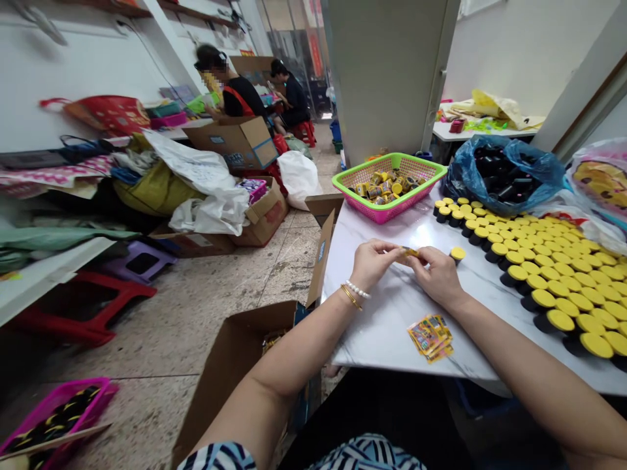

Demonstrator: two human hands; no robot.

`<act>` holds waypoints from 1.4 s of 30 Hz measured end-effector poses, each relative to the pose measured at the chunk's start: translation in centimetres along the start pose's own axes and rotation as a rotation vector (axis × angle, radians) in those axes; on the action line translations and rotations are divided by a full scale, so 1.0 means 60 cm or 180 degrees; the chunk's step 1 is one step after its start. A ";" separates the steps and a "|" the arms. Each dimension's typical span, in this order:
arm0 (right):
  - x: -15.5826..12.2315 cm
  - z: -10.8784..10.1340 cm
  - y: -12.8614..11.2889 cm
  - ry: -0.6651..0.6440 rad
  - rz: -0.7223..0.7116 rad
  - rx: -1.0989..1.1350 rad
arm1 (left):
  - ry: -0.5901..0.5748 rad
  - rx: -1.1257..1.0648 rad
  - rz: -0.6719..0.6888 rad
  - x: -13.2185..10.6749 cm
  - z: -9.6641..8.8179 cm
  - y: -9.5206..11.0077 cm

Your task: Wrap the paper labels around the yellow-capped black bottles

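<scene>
Several yellow-wrapped pieces (386, 187) are lying in the pink-and-green basket (381, 213), seemingly finished. The left hand (371, 264) and right hand (438, 275) are pinching one small yellow wrapper (409, 252) between their fingers above the tabletop (375, 329). A loose label pile (430, 337) is lying below, while many yellow-capped pots (557, 289) are standing rightmost, apparently unwrapped.

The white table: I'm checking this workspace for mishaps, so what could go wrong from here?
The loose printed yellow slips lie near the front edge of the white table, so a sleeve or draught might send some off. The lone yellow-topped container stands just beyond the right hand and could be knocked over. The basket sits at the far corner; a bump might tip it.
</scene>
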State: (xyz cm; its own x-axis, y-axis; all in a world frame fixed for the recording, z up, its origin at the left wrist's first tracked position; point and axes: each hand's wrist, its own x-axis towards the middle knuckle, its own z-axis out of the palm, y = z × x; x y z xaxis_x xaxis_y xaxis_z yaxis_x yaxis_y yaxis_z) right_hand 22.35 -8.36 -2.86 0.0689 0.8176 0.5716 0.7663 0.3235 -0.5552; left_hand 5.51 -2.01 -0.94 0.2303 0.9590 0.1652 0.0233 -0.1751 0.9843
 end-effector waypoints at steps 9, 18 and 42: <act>-0.010 0.009 0.003 0.0068 -0.0193 0.0111 | -0.0611 -0.0303 -0.0401 -0.016 -0.009 0.017; 0.014 -0.068 0.024 0.0205 -0.0317 -0.1125 | -0.0507 -0.0997 -0.1068 0.007 -0.021 0.017; 0.022 -0.066 0.013 -0.0139 0.1289 0.2747 | -0.0904 -0.2494 -0.2207 0.030 -0.026 0.022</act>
State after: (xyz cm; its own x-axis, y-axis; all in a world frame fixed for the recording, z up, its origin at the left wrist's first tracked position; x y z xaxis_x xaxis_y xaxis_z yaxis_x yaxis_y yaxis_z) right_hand 25.57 -8.92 -0.12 0.1883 0.9560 0.2248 -0.0474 0.2375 -0.9702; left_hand 4.45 -0.16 0.77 0.6256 0.6900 -0.3640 -0.3695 0.6730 0.6407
